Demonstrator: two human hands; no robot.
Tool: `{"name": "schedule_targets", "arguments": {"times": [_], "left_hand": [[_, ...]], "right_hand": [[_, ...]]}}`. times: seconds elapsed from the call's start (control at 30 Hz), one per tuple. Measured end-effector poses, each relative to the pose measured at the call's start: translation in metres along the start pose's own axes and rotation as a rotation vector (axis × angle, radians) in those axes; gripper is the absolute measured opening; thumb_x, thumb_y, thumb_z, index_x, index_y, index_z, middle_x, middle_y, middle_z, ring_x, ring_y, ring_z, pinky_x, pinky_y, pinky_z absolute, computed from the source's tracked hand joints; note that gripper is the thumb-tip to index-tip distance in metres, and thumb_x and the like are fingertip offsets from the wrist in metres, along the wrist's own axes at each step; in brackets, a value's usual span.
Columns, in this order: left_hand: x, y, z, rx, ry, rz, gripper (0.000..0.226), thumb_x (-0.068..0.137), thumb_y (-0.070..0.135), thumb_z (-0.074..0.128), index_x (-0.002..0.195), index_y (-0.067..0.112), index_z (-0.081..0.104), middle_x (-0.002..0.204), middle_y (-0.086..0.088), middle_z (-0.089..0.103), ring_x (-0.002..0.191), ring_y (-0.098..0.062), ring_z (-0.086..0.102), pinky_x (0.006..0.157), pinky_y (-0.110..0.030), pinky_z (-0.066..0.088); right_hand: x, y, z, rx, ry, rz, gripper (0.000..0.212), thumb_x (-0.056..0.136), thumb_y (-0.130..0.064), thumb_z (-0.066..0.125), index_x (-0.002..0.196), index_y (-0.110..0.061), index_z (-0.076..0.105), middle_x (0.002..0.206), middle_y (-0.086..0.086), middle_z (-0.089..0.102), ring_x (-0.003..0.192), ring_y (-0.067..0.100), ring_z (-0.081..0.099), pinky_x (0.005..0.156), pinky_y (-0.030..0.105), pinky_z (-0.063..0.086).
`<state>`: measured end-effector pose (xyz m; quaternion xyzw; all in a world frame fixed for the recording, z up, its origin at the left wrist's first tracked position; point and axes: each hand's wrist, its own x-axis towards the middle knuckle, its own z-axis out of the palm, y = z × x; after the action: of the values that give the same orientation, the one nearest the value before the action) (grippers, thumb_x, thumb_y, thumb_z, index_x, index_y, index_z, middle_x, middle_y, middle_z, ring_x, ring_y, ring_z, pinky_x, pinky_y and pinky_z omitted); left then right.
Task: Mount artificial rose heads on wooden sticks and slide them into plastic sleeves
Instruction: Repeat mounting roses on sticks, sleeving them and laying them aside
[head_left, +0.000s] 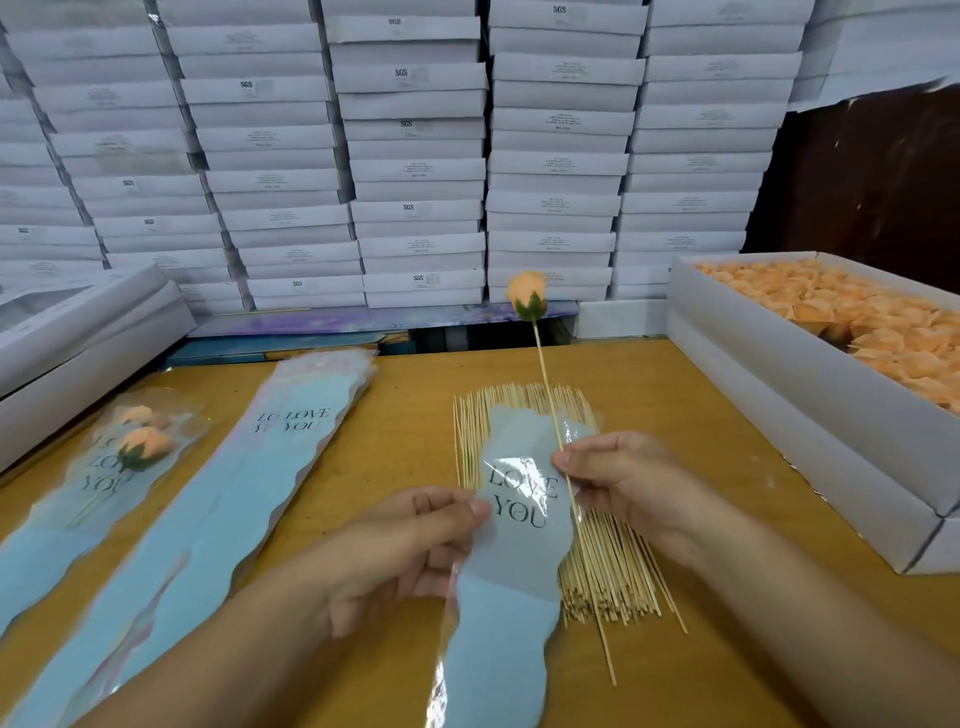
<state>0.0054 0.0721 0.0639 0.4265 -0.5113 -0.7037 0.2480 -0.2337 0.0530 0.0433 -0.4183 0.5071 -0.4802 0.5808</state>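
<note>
Nearest, a thin, slippery plastic sleeve (511, 540) is pinched at its edge by the left hand (415, 545); best held near its mouth. Just beyond, the light, stiff wooden stick (551, 410) is pinched low by the right hand (618, 483), the soft rose head (527, 293) raised farthest, above the surface (415, 415).

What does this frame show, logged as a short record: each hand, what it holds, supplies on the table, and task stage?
left hand: pinches the plastic sleeve printed LOVE YOU
right hand: pinches the wooden stick, rose head on top
stage: rose mounted, stick's lower part at the sleeve, rose still well above it
loose sticks: piled under the sleeve
empty sleeves: stacked at left
finished roses: far left, in sleeves
box of rose heads: at right
</note>
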Motion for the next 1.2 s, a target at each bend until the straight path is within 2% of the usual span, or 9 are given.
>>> {"name": "schedule_targets", "arguments": {"times": [0.03, 0.17, 0.3, 0.47, 0.57, 0.73, 0.83, 1.0, 1.2], "left_hand": [[0.003, 0.002, 0.003, -0.005, 0.013, 0.018, 0.019, 0.081, 0.033, 0.069, 0.079, 0.018, 0.080, 0.065, 0.002, 0.070, 0.056, -0.008, 0.065, 0.054, -0.018, 0.052], [0.021, 0.000, 0.010, -0.084, 0.071, 0.013, 0.034, 0.077, 0.036, 0.077, 0.099, 0.010, 0.077, 0.105, -0.018, 0.076, 0.089, -0.028, 0.075, 0.074, -0.034, 0.060], [0.028, -0.006, 0.014, -0.120, 0.067, -0.009, 0.031, 0.076, 0.037, 0.083, 0.096, 0.014, 0.081, 0.110, -0.019, 0.075, 0.094, -0.030, 0.073, 0.090, -0.043, 0.059], [0.028, -0.010, 0.009, -0.115, 0.065, -0.018, 0.024, 0.084, 0.027, 0.075, 0.101, 0.012, 0.080, 0.111, -0.019, 0.074, 0.093, -0.030, 0.074, 0.075, -0.037, 0.060], [0.029, -0.011, 0.004, -0.063, 0.066, -0.016, 0.019, 0.089, 0.018, 0.070, 0.104, 0.007, 0.076, 0.108, -0.021, 0.074, 0.088, -0.029, 0.074, 0.076, -0.037, 0.061], [0.031, -0.013, 0.002, -0.090, 0.082, -0.007, 0.025, 0.088, 0.009, 0.067, 0.111, 0.000, 0.071, 0.113, -0.027, 0.072, 0.091, -0.033, 0.072, 0.087, -0.044, 0.059], [0.030, -0.013, 0.001, -0.123, 0.076, 0.005, 0.021, 0.080, 0.009, 0.071, 0.099, 0.003, 0.077, 0.110, -0.027, 0.072, 0.086, -0.031, 0.074, 0.079, -0.041, 0.063], [0.031, -0.017, -0.001, -0.127, 0.104, 0.001, 0.020, 0.083, 0.005, 0.070, 0.102, -0.001, 0.074, 0.105, -0.026, 0.074, 0.081, -0.029, 0.075, 0.067, -0.036, 0.062], [0.029, -0.016, -0.002, -0.102, 0.116, -0.002, 0.038, 0.072, 0.010, 0.078, 0.104, -0.010, 0.071, 0.097, -0.026, 0.074, 0.078, -0.030, 0.075, 0.067, -0.036, 0.061]], "right_hand": [[0.000, 0.000, 0.001, -0.006, -0.013, -0.002, 0.016, 0.086, -0.002, 0.073, 0.100, 0.006, 0.072, 0.097, 0.020, 0.075, 0.085, 0.025, 0.070, 0.083, 0.034, 0.060], [-0.002, 0.000, 0.006, 0.006, -0.050, -0.005, 0.025, 0.085, -0.005, 0.074, 0.105, 0.008, 0.070, 0.106, 0.024, 0.074, 0.093, 0.029, 0.069, 0.095, 0.039, 0.057], [-0.005, 0.001, 0.007, 0.012, -0.134, -0.012, 0.020, 0.083, -0.005, 0.074, 0.098, 0.007, 0.073, 0.100, 0.022, 0.075, 0.085, 0.025, 0.073, 0.079, 0.030, 0.061], [-0.007, 0.002, 0.011, -0.044, -0.174, -0.020, 0.019, 0.075, -0.013, 0.078, 0.089, 0.000, 0.078, 0.097, 0.018, 0.076, 0.088, 0.026, 0.075, 0.075, 0.028, 0.059], [-0.007, 0.003, 0.011, -0.069, -0.161, -0.019, 0.028, 0.072, -0.016, 0.080, 0.093, 0.001, 0.077, 0.097, 0.017, 0.076, 0.088, 0.026, 0.075, 0.076, 0.029, 0.059], [-0.010, -0.001, 0.009, -0.057, -0.166, -0.005, 0.016, 0.068, -0.019, 0.081, 0.081, -0.010, 0.081, 0.089, 0.009, 0.077, 0.079, 0.017, 0.074, 0.069, 0.024, 0.057], [-0.011, -0.005, 0.004, -0.042, -0.168, 0.003, 0.013, 0.067, -0.019, 0.081, 0.078, -0.013, 0.081, 0.088, 0.005, 0.077, 0.079, 0.012, 0.073, 0.067, 0.022, 0.056], [-0.010, -0.012, -0.006, -0.014, -0.110, 0.013, 0.043, 0.062, -0.018, 0.083, 0.101, -0.002, 0.073, 0.096, 0.008, 0.077, 0.084, 0.015, 0.072, 0.066, 0.023, 0.056], [-0.009, -0.012, -0.006, 0.019, -0.078, 0.013, 0.048, 0.064, -0.013, 0.081, 0.108, 0.004, 0.070, 0.100, 0.015, 0.076, 0.082, 0.020, 0.073, 0.063, 0.024, 0.058]]}}
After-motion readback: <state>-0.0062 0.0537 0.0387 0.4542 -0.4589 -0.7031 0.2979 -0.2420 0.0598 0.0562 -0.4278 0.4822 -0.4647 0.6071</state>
